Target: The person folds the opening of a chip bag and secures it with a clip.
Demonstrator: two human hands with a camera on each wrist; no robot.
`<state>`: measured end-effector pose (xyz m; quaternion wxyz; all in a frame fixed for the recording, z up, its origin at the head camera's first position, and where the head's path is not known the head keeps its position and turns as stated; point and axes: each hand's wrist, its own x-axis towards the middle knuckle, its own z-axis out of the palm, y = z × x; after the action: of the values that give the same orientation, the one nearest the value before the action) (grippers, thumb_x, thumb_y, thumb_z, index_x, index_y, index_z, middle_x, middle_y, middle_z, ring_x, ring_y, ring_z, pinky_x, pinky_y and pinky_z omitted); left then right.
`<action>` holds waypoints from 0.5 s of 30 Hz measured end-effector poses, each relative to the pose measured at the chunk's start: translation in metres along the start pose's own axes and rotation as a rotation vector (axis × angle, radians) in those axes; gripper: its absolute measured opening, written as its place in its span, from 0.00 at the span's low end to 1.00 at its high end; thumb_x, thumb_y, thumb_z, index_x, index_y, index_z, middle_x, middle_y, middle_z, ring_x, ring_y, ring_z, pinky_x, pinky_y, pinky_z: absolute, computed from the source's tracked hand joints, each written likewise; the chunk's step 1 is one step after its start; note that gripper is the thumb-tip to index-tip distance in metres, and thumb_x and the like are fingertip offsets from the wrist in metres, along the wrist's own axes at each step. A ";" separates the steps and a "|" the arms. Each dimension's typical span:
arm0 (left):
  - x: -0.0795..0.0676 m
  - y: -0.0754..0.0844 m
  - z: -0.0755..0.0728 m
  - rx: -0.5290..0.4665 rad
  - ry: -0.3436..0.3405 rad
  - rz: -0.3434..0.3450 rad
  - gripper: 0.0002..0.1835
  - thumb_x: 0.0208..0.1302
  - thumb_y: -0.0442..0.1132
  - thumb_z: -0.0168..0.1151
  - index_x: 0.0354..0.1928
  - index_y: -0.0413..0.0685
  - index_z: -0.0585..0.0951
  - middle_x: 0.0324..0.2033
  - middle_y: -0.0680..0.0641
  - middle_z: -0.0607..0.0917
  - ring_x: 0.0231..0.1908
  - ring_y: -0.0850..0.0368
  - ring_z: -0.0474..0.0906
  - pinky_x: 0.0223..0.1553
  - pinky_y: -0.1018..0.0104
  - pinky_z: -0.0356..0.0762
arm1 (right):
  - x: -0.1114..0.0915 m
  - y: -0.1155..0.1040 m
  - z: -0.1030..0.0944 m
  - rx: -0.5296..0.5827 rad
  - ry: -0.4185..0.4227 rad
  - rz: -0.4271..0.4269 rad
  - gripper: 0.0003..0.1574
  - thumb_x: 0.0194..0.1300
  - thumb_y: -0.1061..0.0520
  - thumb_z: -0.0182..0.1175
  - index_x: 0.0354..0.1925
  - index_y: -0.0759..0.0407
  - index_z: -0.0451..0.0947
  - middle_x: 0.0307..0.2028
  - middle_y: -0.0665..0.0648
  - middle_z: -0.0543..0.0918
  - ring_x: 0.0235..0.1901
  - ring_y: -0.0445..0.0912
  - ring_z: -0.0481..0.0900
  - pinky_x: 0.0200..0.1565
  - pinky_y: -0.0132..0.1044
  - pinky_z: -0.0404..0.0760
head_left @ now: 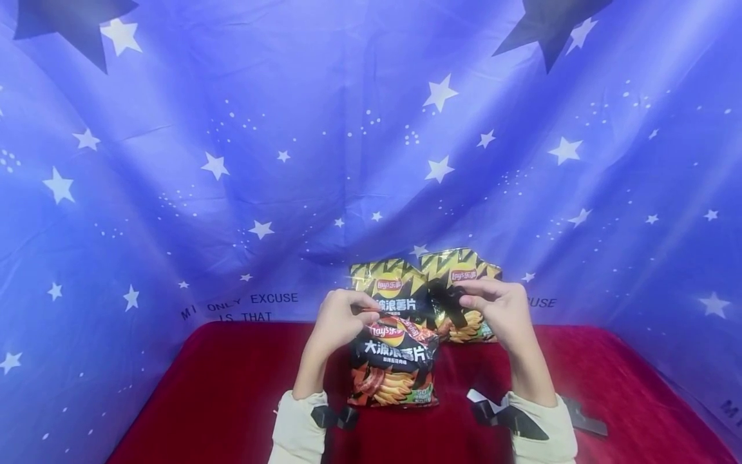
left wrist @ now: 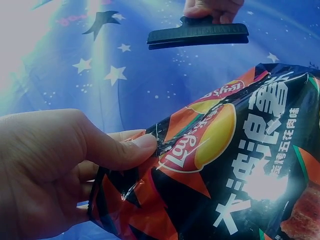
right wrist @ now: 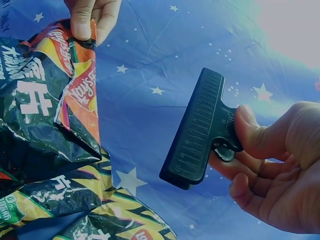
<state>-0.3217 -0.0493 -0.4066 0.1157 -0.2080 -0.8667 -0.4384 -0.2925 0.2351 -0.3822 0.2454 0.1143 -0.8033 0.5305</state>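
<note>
A black and orange Lay's chip bag stands at the front, its top folded over. My left hand pinches the folded top at its left corner; the left wrist view shows the thumb pressing on the fold. My right hand holds a wide black bag clip by its handles, between thumb and fingers. To the right of the bag and apart from it, the clip has its long jaws together in the right wrist view. In the left wrist view the clip appears beyond the bag.
Two yellow and black Lay's bags stand behind the front bag. Near the right forearm, a dark flat object lies on the red cloth. A blue star-printed curtain hangs behind the table.
</note>
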 end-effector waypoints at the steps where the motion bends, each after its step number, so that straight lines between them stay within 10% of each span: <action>1: 0.000 0.000 0.000 0.000 0.000 -0.001 0.06 0.58 0.35 0.75 0.37 0.52 0.92 0.34 0.54 0.92 0.28 0.65 0.80 0.41 0.59 0.78 | 0.000 -0.001 0.000 0.002 0.000 -0.011 0.16 0.53 0.73 0.71 0.43 0.71 0.87 0.32 0.33 0.86 0.34 0.33 0.81 0.39 0.26 0.80; 10: 0.000 0.000 0.001 0.002 -0.007 -0.006 0.06 0.57 0.35 0.76 0.36 0.55 0.91 0.34 0.55 0.92 0.29 0.65 0.81 0.43 0.58 0.79 | -0.001 -0.002 0.005 -0.048 -0.010 -0.046 0.15 0.51 0.74 0.71 0.40 0.69 0.88 0.37 0.66 0.90 0.34 0.32 0.80 0.39 0.25 0.79; 15: -0.001 0.001 0.000 0.005 -0.009 -0.003 0.06 0.58 0.35 0.75 0.36 0.55 0.91 0.35 0.55 0.92 0.32 0.63 0.82 0.45 0.57 0.80 | 0.001 0.000 0.010 -0.098 -0.052 -0.038 0.14 0.50 0.74 0.71 0.39 0.67 0.89 0.40 0.67 0.90 0.35 0.29 0.81 0.39 0.24 0.79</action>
<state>-0.3209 -0.0488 -0.4063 0.1114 -0.2083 -0.8686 -0.4355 -0.2959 0.2260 -0.3846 0.2397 0.1313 -0.8322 0.4825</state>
